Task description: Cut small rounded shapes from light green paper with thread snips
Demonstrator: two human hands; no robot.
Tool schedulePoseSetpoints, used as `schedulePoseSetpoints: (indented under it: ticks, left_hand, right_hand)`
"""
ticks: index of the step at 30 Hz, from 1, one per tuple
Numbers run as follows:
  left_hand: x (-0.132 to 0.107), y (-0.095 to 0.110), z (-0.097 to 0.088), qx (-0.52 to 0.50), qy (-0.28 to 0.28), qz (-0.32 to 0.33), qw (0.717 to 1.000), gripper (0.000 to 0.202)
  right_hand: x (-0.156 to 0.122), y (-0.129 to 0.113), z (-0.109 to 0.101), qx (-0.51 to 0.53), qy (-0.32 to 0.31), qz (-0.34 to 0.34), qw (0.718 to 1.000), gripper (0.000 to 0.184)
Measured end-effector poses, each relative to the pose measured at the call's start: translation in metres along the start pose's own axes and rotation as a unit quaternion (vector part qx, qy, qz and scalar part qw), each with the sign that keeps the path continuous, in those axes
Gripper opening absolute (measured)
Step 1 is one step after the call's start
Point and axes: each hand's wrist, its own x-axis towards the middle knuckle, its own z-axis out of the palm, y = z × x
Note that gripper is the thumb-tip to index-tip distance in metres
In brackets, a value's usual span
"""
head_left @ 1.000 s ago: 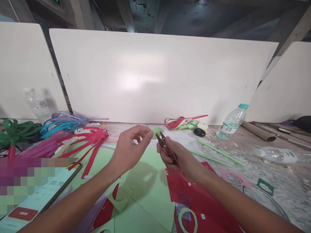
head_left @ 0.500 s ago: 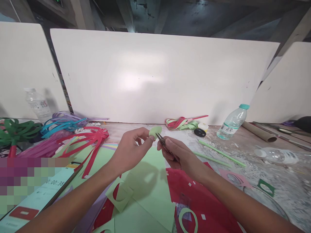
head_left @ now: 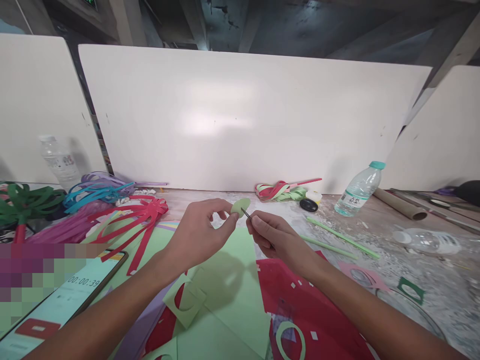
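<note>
My left hand (head_left: pixel 200 231) pinches a small light-green paper disc (head_left: pixel 240 206) between thumb and fingertips, held above the table. My right hand (head_left: pixel 273 236) is closed round small dark snips (head_left: pixel 245 213), whose blades are squeezed together with the tips at the disc's lower edge. Under both hands lie a light-green paper sheet (head_left: pixel 228 290) and a red paper sheet (head_left: pixel 300 305) with cut-out holes and scraps.
Red (head_left: pixel 138 212), green, purple and blue looped paper strips lie at the left. A phone (head_left: pixel 56 305) sits front left. Water bottles (head_left: pixel 358 189) stand back right and back left (head_left: pixel 58 160); another lies on its side (head_left: pixel 427 240). Green straws (head_left: pixel 337 235), a cardboard tube (head_left: pixel 399 204), white boards behind.
The snips' blades, open a second ago, have closed on the edge of the disc. My left hand has turned the disc slightly. Both hands stay in about the same place.
</note>
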Motion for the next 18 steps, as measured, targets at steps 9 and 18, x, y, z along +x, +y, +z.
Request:
schedulePoseSetpoints:
  ticks: [9, 18]
  left_hand:
    - [0.0008, -0.0020, 0.0005, -0.003, -0.001, 0.010, 1.000, 0.019]
    - [0.0040, -0.0075, 0.0019, -0.085, -0.028, -0.040, 0.995, 0.024]
  right_hand:
    - [0.0005, -0.0002, -0.0005, 0.017, -0.006, -0.006, 1.000, 0.035]
    - [0.0007, 0.0070, -0.0003, 0.066, -0.032, -0.004, 0.997, 0.036]
